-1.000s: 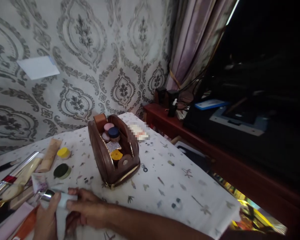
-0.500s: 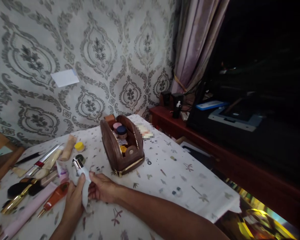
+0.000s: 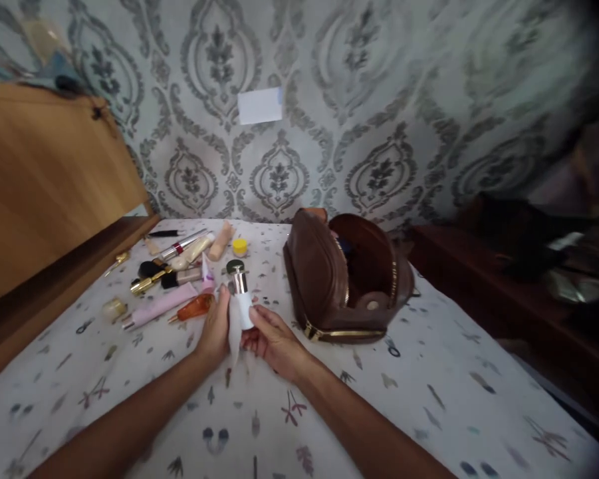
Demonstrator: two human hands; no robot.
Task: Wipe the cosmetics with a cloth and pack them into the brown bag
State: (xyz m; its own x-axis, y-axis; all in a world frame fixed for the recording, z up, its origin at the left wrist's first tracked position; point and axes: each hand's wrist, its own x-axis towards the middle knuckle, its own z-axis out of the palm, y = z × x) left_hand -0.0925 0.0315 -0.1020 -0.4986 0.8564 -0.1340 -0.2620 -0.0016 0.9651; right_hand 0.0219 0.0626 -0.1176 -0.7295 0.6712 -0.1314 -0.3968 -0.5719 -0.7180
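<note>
1. The left hand curls round a small white bottle with a shiny silver cap, its fingers pressed to the bottle's left side together with a thin white cloth or tissue that hangs down between the two hands.
2. The right hand pinches the bottle's lower end from the right, with thumb and fingertips closed on it.
3. The bottle stands nearly upright between both hands, cap uppermost, lifted just above the white tablecloth printed with small leaves and flowers.
4. Just right of the right hand lies a brown leather zip pouch with a gold zipper, its mouth gaping open; what it contains is too dark to tell.
5. Left of the left hand, close by, lie an orange tube and a long pale pink tube.
6. Beyond the hands sit a small yellow-lidded jar and a beige tube.
7. Farther left lie black and gold brushes, well apart from the hands.
</note>
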